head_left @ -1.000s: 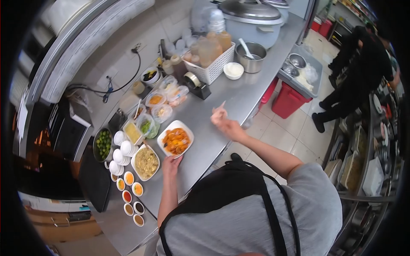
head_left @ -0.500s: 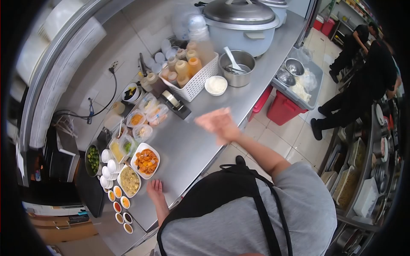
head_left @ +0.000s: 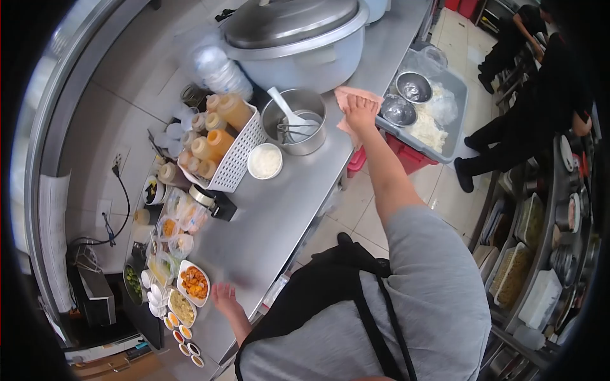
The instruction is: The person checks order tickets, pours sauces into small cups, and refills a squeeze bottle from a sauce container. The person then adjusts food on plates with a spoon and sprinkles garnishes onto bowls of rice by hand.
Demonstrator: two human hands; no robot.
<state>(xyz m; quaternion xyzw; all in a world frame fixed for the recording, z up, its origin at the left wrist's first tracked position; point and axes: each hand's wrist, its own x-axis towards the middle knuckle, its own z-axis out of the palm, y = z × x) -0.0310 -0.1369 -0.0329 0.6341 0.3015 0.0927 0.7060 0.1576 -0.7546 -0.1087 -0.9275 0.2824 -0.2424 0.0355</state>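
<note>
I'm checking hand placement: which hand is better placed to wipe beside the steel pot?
Right, probably: the right hand rests on the pink cloth near the steel pot; the left hand is by the orange food.

Cool, fairly bright indoor light spreads over the steel counter (head_left: 267, 209), from a source out of view. The bare metal carries pale, milky glare, and softer streaks shine on the pot lid (head_left: 289, 19) at the top. Shadows are weak and soft-edged. The stacked plastic containers (head_left: 222, 73), upper left of centre, smear with blur, and the left hand (head_left: 225, 298) is slightly soft too. Black clothing (head_left: 549, 95) at upper right loses most of its detail. Wide-angle distortion bows the metal rail (head_left: 32, 114) along the left edge, and black vignetting closes the corners.
</note>
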